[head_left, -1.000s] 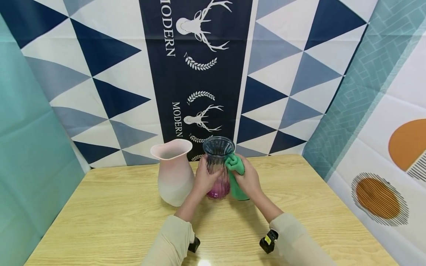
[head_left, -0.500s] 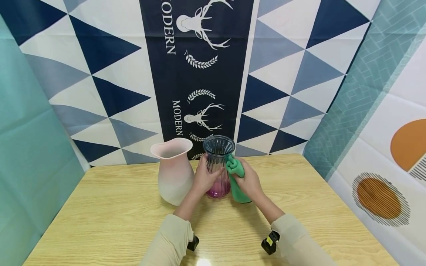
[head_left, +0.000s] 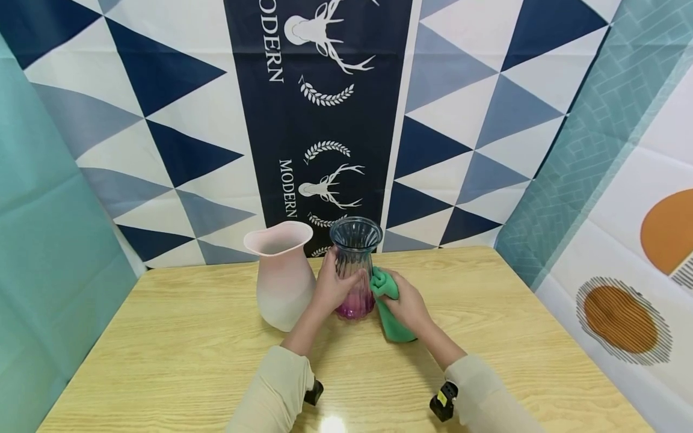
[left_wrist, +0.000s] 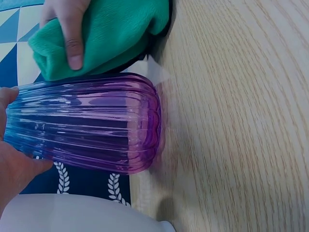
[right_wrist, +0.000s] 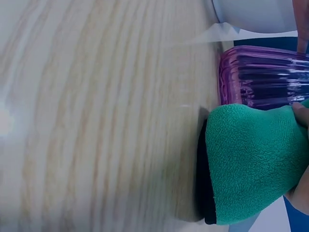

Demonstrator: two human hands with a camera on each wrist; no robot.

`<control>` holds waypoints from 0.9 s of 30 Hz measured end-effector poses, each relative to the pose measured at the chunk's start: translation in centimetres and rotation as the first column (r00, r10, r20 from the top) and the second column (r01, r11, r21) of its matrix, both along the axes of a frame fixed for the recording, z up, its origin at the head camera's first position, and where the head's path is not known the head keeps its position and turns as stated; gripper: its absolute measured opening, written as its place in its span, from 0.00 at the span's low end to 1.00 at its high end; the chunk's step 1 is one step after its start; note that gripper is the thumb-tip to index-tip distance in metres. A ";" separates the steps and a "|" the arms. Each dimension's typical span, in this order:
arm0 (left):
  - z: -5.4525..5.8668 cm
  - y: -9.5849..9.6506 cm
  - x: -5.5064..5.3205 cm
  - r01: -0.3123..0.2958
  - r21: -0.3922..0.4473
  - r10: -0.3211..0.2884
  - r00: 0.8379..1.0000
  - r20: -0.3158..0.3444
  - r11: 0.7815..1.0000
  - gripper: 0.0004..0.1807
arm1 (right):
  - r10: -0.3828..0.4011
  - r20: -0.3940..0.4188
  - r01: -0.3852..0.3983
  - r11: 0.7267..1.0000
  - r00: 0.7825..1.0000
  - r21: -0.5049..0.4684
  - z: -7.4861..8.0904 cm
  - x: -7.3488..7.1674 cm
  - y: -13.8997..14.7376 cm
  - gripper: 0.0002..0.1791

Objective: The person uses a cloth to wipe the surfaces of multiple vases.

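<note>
A ribbed glass vase (head_left: 357, 294), blue at the flared rim and fading to magenta at the base, stands upright on the wooden table. My left hand (head_left: 331, 285) grips it from the left, thumb across the front. A green cloth (head_left: 397, 325) is bunched in my right hand (head_left: 406, 302), held against or right beside the vase's right side. In the left wrist view the cloth (left_wrist: 120, 34) lies along the glass, and the right thumb presses on it. The right wrist view has the cloth (right_wrist: 256, 164) hanging with a dark edge, beside the vase's purple base (right_wrist: 246, 77).
A white and pink vase (head_left: 284, 288) with a wavy rim stands just left of my left hand. The wooden table (head_left: 178, 361) ends at a patterned backdrop (head_left: 325, 120). A teal curtain (head_left: 59, 240) borders the left side and a printed white sheet (head_left: 622, 252) the right.
My right hand has slid the cloth a little down along the vase's right side and slightly outward. The left hand keeps its grip, and the glass vase stays in place.
</note>
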State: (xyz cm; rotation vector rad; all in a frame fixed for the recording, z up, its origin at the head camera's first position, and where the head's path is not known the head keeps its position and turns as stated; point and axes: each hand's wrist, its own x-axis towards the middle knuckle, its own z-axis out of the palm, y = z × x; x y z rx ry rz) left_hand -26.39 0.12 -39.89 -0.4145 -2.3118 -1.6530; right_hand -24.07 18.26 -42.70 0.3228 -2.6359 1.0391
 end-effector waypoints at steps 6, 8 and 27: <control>0.3 0.1 0.1 -0.005 0.007 0.005 1.000 0.004 1.000 0.40 | 0.005 0.066 -0.014 0.991 0.998 0.132 -0.4 0.2 0.6 0.30; 0.4 0.2 0.2 -0.006 0.011 0.006 1.000 0.003 1.000 0.40 | 0.007 0.089 -0.024 0.981 0.996 0.194 -0.5 0.3 0.8 0.30; 0.6 0.8 0.5 -0.083 0.009 0.083 0.997 0.009 0.997 0.42 | -0.039 -0.053 0.040 0.999 0.998 0.017 1.2 0.0 1.6 0.28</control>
